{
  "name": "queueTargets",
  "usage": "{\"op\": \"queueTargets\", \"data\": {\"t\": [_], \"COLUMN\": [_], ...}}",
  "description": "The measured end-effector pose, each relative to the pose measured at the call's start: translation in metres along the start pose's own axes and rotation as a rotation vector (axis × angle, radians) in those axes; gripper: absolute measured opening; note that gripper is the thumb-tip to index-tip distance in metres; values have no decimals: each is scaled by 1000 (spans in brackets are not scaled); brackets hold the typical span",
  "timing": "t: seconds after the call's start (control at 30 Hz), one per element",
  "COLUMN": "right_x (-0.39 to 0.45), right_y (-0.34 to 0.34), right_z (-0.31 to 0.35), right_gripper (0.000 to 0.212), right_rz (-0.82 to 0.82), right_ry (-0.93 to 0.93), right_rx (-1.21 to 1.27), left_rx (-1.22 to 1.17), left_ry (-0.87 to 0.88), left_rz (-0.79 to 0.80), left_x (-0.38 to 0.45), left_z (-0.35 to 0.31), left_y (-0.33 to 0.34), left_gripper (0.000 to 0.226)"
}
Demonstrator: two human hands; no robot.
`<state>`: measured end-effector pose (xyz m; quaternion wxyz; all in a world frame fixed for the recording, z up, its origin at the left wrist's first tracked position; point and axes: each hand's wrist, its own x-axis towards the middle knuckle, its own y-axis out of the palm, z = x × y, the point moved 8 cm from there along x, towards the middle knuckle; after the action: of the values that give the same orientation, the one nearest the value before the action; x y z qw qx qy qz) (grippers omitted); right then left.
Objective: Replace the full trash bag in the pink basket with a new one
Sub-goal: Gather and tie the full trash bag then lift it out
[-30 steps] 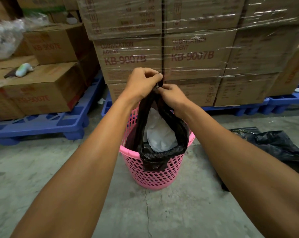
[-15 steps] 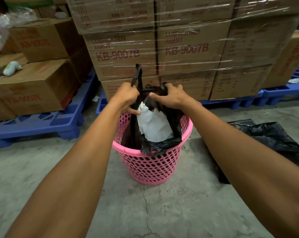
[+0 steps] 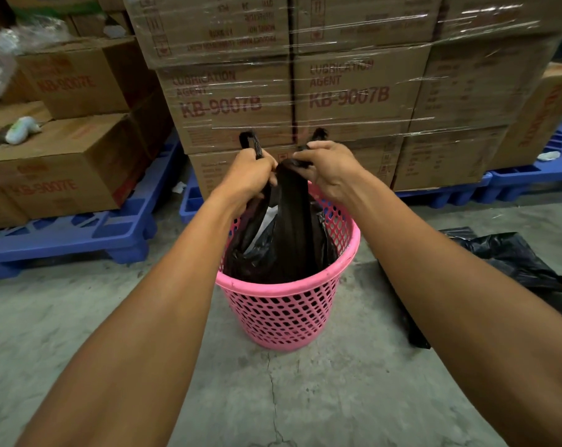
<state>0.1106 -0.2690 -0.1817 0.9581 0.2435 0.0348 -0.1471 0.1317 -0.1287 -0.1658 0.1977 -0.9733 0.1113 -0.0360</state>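
Left hand (image 3: 249,175) and right hand (image 3: 329,171) each clench a handle of the black trash bag (image 3: 289,240) (thin, limp, seemingly light); lift by these from the pink basket (image 3: 282,314) below.

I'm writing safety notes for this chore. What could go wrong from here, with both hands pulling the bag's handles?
1. The left hand and right hand pull thin handles of the black bag; they might stretch or tear under the load.
2. White trash shows through a gap in the bag and could spill when lifted.
3. The pink basket stands free, so it may lift or tip with the bag.
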Motion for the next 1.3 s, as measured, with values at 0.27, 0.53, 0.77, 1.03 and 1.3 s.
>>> {"op": "queueTargets", "data": {"t": [0.27, 0.53, 0.77, 1.03, 1.3], "right_x": [-1, -21, -20, -6, -32], "right_y": [-14, 27, 30, 17, 48], "right_z": [35, 43, 59, 24, -25], "right_gripper": [29, 26, 19, 24, 17], "right_rz": [-160, 65, -21, 62, 448], "right_ry": [-184, -167, -452, -269, -221], "right_rx": [-602, -325, -522, -312, -758], "left_rx": [101, 99, -37, -115, 50], "left_ry": [333, 291, 292, 303, 426], "left_rz": [-398, -430, -444, -325, -141], "left_x": [-2, -1, -3, -2, -9], "left_z": [-30, -43, -41, -39, -58], "left_y": [-42, -37, -52, -47, -32], "left_gripper": [21, 24, 18, 31, 20]}}
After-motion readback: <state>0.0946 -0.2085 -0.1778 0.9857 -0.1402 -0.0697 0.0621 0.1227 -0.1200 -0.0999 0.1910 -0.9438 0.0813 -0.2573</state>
